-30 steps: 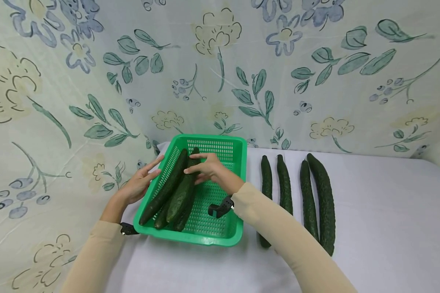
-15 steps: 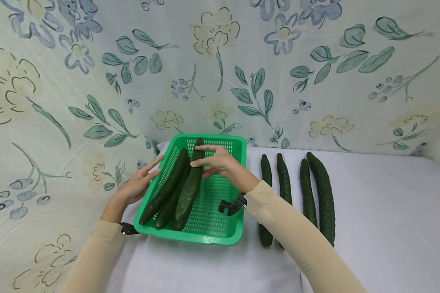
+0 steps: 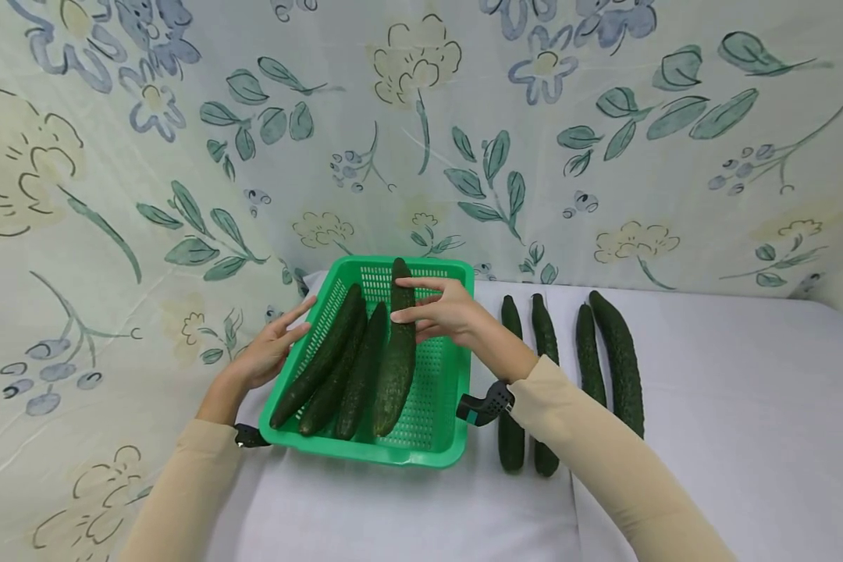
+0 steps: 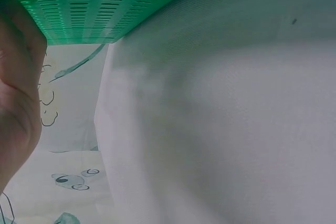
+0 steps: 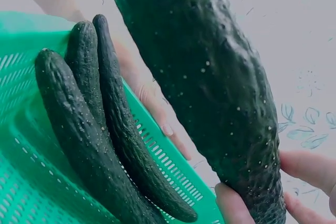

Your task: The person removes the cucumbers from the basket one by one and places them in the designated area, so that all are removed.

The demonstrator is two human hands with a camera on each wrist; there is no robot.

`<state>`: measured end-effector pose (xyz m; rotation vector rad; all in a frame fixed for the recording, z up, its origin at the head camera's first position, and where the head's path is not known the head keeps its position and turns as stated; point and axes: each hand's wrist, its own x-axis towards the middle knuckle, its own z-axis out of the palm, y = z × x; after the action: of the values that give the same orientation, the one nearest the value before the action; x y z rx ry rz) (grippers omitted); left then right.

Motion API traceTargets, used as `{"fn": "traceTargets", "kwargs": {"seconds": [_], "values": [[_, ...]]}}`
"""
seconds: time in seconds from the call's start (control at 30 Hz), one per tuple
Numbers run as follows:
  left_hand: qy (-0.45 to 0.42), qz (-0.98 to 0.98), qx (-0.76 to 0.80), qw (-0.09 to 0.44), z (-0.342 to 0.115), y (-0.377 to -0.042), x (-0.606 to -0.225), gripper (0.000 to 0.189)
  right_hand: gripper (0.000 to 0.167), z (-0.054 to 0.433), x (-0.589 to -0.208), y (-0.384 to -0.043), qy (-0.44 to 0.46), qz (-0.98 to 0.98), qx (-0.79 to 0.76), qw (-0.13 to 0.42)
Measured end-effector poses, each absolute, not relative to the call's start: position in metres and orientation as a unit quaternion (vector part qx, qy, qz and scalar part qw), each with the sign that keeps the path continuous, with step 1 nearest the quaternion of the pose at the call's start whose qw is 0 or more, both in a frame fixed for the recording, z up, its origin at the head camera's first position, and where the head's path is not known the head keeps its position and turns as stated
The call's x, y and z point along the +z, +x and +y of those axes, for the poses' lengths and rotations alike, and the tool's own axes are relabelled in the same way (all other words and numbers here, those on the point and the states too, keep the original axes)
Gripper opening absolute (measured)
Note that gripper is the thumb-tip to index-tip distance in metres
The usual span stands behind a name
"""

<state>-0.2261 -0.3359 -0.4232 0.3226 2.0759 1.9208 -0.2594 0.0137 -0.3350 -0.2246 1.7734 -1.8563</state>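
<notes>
My right hand pinches a dark green cucumber near its far end, fingers and thumb on opposite sides. The cucumber hangs over the green plastic basket, its near end reaching toward the front wall. In the right wrist view this cucumber looms large, raised over the others. Left of it, three more cucumbers lie slanted side by side in the basket. My left hand rests against the basket's left outer side with straight fingers at the rim. The left wrist view shows the basket's slotted wall beside that hand.
To the right of the basket, several cucumbers lie lengthwise on the white tablecloth, among them a thin one and a longer curved one. My right forearm passes over them. A floral curtain hangs behind the table.
My right hand has drawn the cucumber up and to the right, away from the others, so the one beneath it now shows fully. My left hand stays at the basket's side.
</notes>
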Motion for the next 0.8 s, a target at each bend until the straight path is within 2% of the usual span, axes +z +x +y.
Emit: {"fn": "traceTargets", "kwargs": {"seconds": [0.8], "values": [[0.104,0.723,0.665,0.156,-0.335,-0.225,-0.422,0.056,0.067,0.095,-0.335,-0.247,-0.123,0.677,-0.68,0.256]]}}
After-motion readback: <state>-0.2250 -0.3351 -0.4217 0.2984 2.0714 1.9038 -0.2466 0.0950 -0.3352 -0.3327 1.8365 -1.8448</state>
